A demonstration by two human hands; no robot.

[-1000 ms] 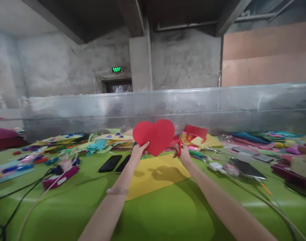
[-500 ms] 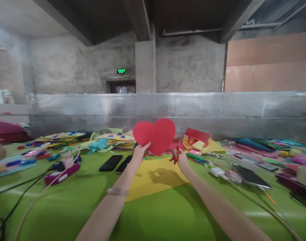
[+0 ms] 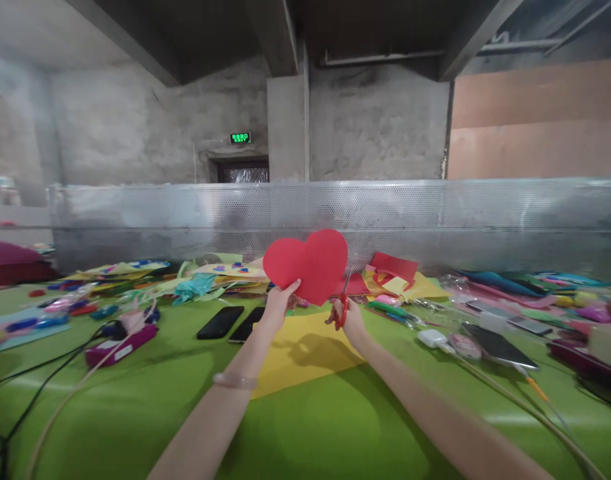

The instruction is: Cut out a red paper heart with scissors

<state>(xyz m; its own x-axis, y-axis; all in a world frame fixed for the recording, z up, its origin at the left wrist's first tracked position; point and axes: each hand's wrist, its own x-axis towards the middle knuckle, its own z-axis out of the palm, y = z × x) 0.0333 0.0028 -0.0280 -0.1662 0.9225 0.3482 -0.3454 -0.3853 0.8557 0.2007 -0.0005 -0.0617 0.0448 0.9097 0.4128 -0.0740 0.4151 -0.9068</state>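
Observation:
A red paper heart (image 3: 313, 265) is held up above the table, pinched at its lower left edge by my left hand (image 3: 281, 301). My right hand (image 3: 350, 319) grips a pair of scissors with red handles (image 3: 341, 309), blades pointing up close to the heart's right edge. Whether the blades touch the paper I cannot tell. Beneath both hands a yellow sheet of paper (image 3: 305, 357) lies on the green table (image 3: 315, 433), with the hands' shadow on it.
Two dark phones (image 3: 220, 323) lie left of the yellow sheet. A purple power strip (image 3: 120, 345) with cables sits further left. Paper scraps and red paper (image 3: 393, 265) line the back, before a perforated metal screen (image 3: 385, 207). At right are a white charger (image 3: 432, 339) and another phone (image 3: 498, 345).
My right hand has moved left with the scissors, nearer to the heart. The heart stays in my left hand; the whole view has shifted slightly.

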